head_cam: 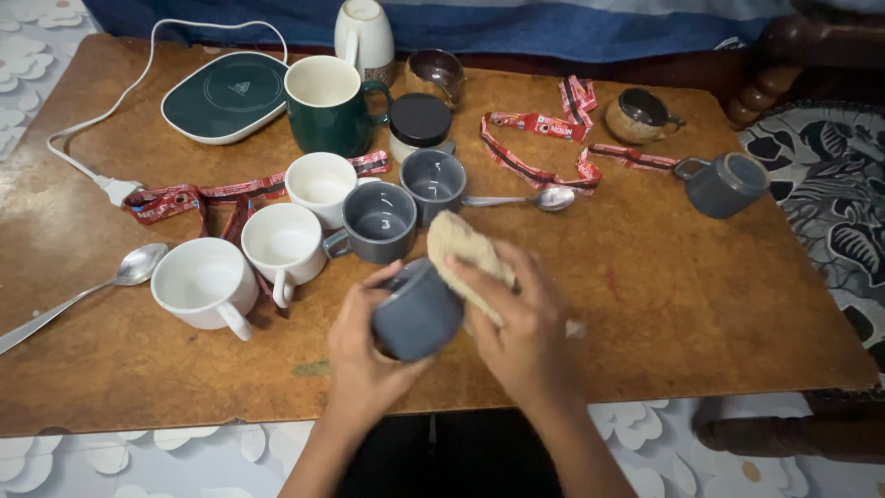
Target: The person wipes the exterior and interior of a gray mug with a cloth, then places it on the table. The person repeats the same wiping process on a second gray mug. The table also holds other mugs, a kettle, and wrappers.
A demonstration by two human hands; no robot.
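My left hand (361, 346) grips a small grey cup (419, 315), tilted on its side above the front of the brown table (664, 304). My right hand (521, 323) presses a beige cloth (461, 247) against the cup's upper right side. Just behind the held cup stand two more grey cups (380, 221) (433, 183). Three white cups (205, 284) (283, 244) (321, 184) stand to their left.
A green mug (327, 103), a black-lidded jar (419, 122), a white jug (365, 37) and a green warmer pad (226, 94) with a white cord sit at the back. Spoons (530, 199) (92, 288), red sachet strips (553, 129), a brown cup (641, 114) and another grey cup (724, 183) lie around.
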